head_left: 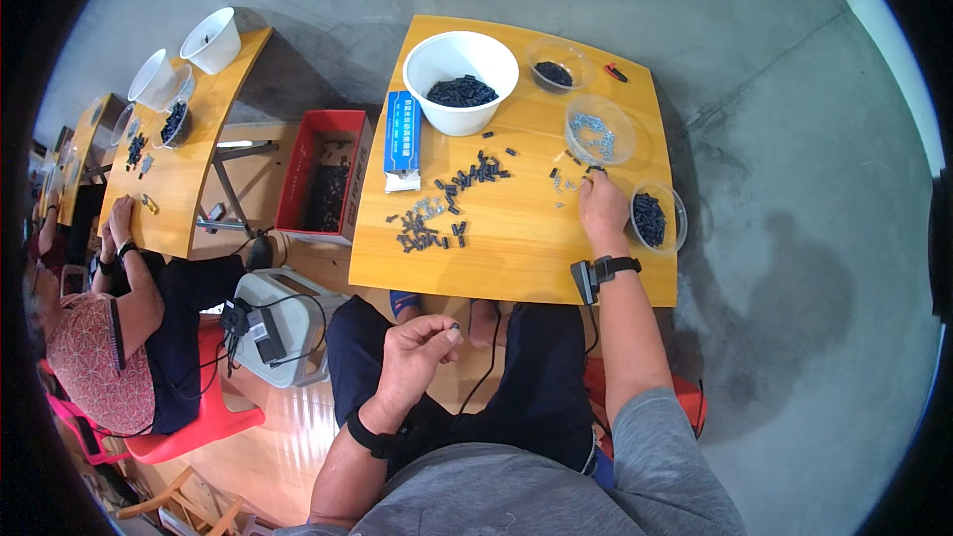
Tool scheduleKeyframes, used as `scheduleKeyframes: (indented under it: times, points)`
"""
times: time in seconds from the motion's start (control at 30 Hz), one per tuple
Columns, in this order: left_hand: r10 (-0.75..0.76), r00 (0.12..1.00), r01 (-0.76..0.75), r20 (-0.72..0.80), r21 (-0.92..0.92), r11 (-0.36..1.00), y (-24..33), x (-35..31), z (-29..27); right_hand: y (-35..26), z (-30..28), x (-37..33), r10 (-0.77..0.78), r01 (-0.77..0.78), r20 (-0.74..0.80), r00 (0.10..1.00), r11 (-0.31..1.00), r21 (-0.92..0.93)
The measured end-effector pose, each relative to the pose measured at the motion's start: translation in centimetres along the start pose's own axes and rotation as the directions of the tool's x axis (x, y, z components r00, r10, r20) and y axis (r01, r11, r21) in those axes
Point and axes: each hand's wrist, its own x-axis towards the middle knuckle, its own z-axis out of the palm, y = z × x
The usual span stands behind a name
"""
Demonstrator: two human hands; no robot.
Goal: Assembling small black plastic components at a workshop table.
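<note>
Above my lap, my left hand pinches a small black part between thumb and fingertip. My right hand reaches over the right side of the wooden table, fingers closed, with another small black piece at its fingertips. Beside those fingers lie a few small silvery pieces. A clear tub of silvery pieces stands just beyond this hand. To its right is a clear tub of black parts. Loose black cylindrical parts and a pile of small assembled-looking pieces lie left of centre.
At the back stand a white bucket of black parts, a blue box, another clear tub and red-handled pliers. A red bin and a grey stool are to the left, with a co-worker at another table.
</note>
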Motion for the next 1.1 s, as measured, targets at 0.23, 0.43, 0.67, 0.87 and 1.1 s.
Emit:
scheduleKeyframes:
  times: [0.23,0.43,0.67,0.87,1.1]
  points:
    - [0.001,1.000,-0.001,-0.005,-0.023,1.000,-0.3,-0.2,-0.2,0.6,1.3,0.5,-0.034,0.032,-0.031,0.999,0.999,-0.044]
    - [0.033,0.999,-0.035,-0.043,-0.059,0.998,0.4,-0.8,-0.3,1.5,2.2,-0.4,-0.099,0.111,-0.131,0.986,0.990,0.088]
    - [0.144,0.987,-0.134,0.072,-0.128,0.983,2.9,-1.0,0.8,1.0,-0.4,-3.3,0.119,-0.147,0.092,0.989,0.636,0.758]
    - [0.185,0.977,-0.159,0.102,-0.218,0.963,4.2,-2.4,1.3,-4.5,-6.4,-8.6,-0.076,-0.196,0.230,0.970,0.308,0.931]
    - [0.257,0.959,-0.231,0.123,-0.193,0.954,5.0,-4.0,2.1,-9.2,-12.9,-15.3,-0.328,-0.152,0.194,0.924,0.148,0.977]
